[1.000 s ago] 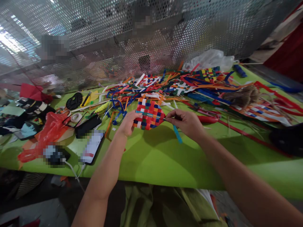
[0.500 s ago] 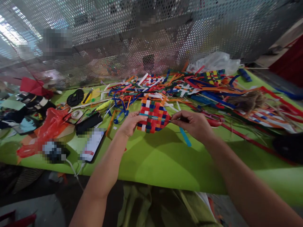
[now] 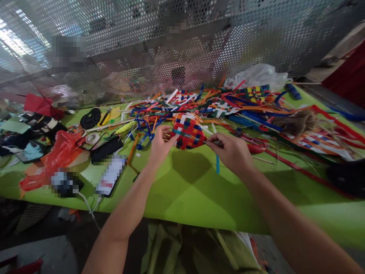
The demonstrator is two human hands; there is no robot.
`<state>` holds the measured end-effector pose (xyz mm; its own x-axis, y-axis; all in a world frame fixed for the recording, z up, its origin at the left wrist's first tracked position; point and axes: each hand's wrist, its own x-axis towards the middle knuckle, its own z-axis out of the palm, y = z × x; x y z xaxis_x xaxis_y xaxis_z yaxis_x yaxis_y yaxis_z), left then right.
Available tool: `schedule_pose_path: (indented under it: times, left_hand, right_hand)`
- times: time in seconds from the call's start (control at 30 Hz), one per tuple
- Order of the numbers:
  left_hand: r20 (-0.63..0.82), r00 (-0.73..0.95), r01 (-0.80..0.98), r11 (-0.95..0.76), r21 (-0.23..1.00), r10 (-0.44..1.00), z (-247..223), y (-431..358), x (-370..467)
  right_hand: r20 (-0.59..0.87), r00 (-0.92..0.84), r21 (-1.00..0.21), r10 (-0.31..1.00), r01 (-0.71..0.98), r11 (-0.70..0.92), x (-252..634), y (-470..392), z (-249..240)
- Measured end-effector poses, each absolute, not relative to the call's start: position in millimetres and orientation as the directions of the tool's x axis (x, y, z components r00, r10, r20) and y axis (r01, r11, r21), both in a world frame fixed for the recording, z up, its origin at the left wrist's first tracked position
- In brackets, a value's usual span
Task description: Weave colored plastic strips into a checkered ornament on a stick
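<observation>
A small woven piece (image 3: 188,131) of red, blue, green and orange strips hangs above the green table between my hands. My left hand (image 3: 163,146) is at its left edge, thumb and fingers closed around that side. At its right corner, my right hand (image 3: 228,149) pinches the tip between thumb and fingers. A teal strip (image 3: 218,164) dangles just left of my right hand. Behind the piece lies a tangle of coloured strips (image 3: 171,104).
On the left of the green table (image 3: 182,201) are a phone (image 3: 111,175) with a cable, a black case (image 3: 107,149), a red plastic bag (image 3: 61,154) and a tape roll (image 3: 92,139). A clear bag (image 3: 258,76) and red-handled scissors (image 3: 256,147) lie to the right.
The woven piece has turned and risen slightly, showing a redder face. My left hand has moved up and changed its hold. The teal strip hangs more upright.
</observation>
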<state>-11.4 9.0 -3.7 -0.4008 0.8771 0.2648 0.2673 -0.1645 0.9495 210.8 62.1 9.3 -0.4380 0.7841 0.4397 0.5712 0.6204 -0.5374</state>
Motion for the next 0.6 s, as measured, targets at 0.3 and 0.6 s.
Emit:
schedule_pose_path:
  times: [0.3, 0.6]
  left_hand:
    - [0.560, -0.258, 0.750, -0.202, 0.629, 0.787, -11, 4, -5]
    - [0.476, -0.325, 0.728, -0.105, 0.677, 0.817, -11, 6, -5]
  right_hand:
    - [0.507, -0.474, -0.403, 0.720, 0.607, 0.684, 201, 49, 2]
    - [0.524, -0.511, -0.354, 0.681, 0.597, 0.720, 199, 47, 0]
